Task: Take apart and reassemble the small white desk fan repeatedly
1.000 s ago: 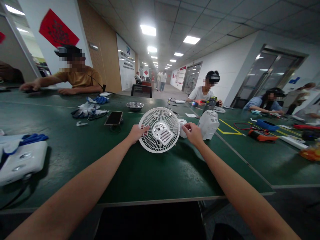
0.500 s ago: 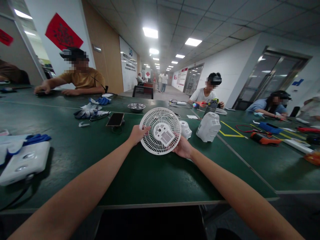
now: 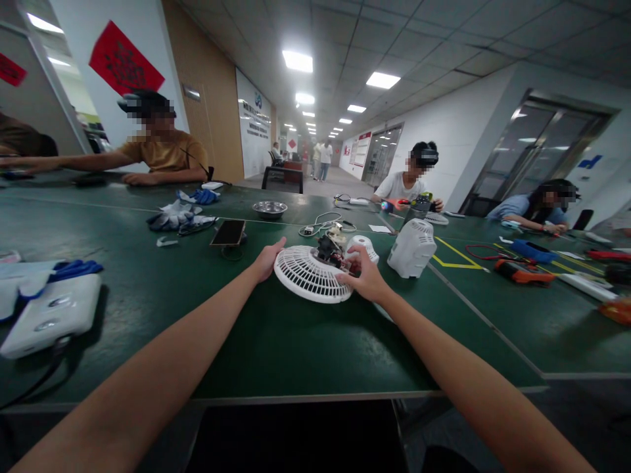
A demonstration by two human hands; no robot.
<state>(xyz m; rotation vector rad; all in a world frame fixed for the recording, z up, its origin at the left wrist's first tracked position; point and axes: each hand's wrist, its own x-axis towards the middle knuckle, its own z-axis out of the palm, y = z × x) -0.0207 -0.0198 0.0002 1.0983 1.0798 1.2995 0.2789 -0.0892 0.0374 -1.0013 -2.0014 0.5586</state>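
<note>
The fingers [image 3: 362, 259] of the right hand [image 3: 371, 281] curve over the right edge of the white fan grille [image 3: 309, 278] in the head view, thumb and index standing apart, the thumb against the grille and the upper fingertips at the wiring of the dark motor [image 3: 327, 249]. The left hand [image 3: 267, 263] is at the opposite edge, its thumb pointing up and away. Whether either hand truly clamps is hard to tell, as the left fingers hide behind the rim and the right ones merge with the wires. The grille thus lies between the two hands, above the near part of the table [image 3: 276, 358], seen at a slant so that its wide span runs from left to right, dipping a little toward the right. The motor sits on its far side, off to the right, so the right hand is the nearer one to it. Just beyond the right hand is a rounded white cover [image 3: 363, 246], and farther right a tall white housing [image 3: 412, 249] stands apart. A pale cable [image 3: 319, 227] loops behind the motor. The one plain container, a shallow metal bowl [image 3: 269, 209], rests past the phone [image 3: 229, 233], well apart from both hands, its shiny inner wall showing.
</note>
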